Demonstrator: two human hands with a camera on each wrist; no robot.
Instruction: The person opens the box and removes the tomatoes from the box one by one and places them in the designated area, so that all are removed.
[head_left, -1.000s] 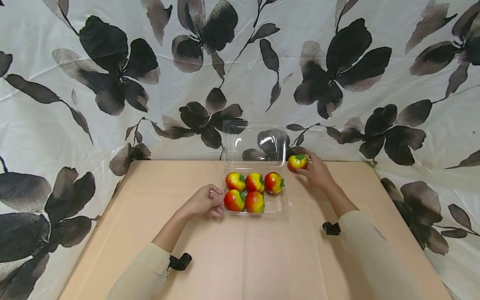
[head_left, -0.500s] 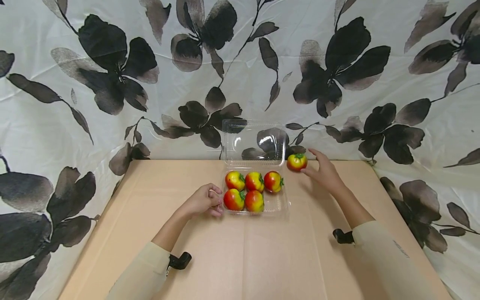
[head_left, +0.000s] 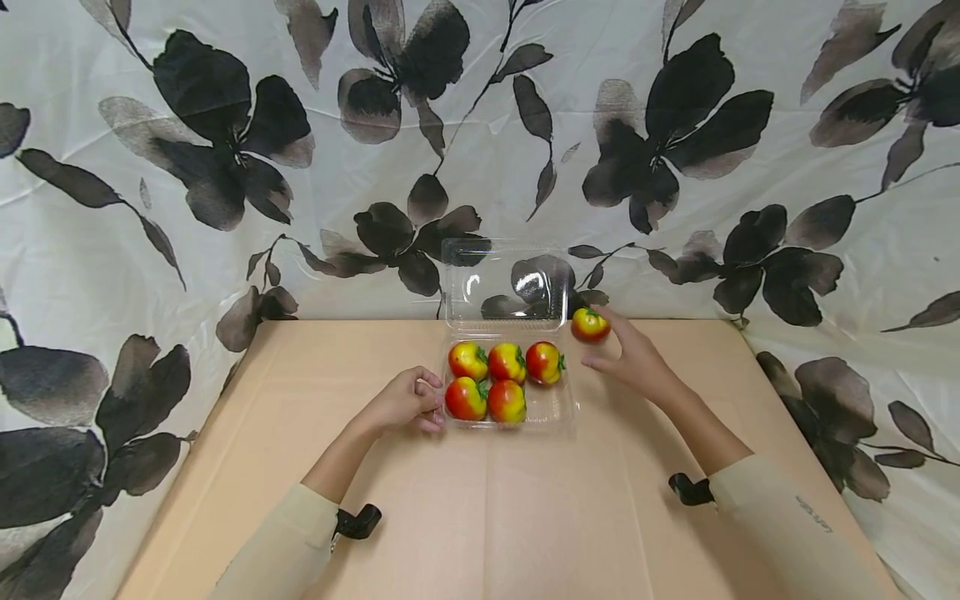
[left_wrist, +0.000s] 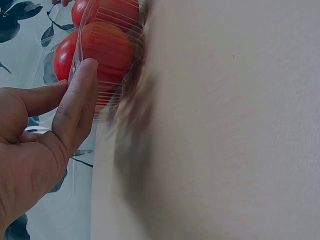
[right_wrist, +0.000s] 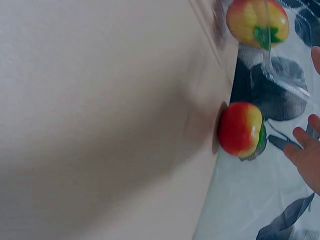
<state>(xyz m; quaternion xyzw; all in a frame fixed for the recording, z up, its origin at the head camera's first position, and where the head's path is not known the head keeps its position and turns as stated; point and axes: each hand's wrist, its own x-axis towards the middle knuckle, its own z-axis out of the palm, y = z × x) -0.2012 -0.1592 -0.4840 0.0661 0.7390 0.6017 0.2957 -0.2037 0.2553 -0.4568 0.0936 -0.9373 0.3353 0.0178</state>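
In the head view, a clear plastic clamshell container [head_left: 551,410] stands with its lid [head_left: 480,287] raised at the back. Several red-and-yellow persimmons [head_left: 507,402] with green leafy tops sit inside; the front right spot holds none. My left hand [head_left: 408,400] pinches the container's left rim between thumb and fingers, as the left wrist view shows. Another persimmon [head_left: 589,327] rests on the table just right of the container's back corner. Beside it is my right hand [head_left: 633,354], fingers spread and thumb apart. The right wrist view shows those fingers [right_wrist: 302,145] off the loose persimmon [right_wrist: 240,129].
A light tan table [head_left: 480,517] lies beneath everything. Behind and at the sides hangs a white cloth [head_left: 525,192] with dark flowers, close behind the raised lid. Black wrist cameras [head_left: 358,522] sit at both sleeves.
A second ago my right hand held the loose persimmon; its fingers have since loosened and drawn apart from it, and the persimmon stays in place. My left hand keeps its hold on the rim.
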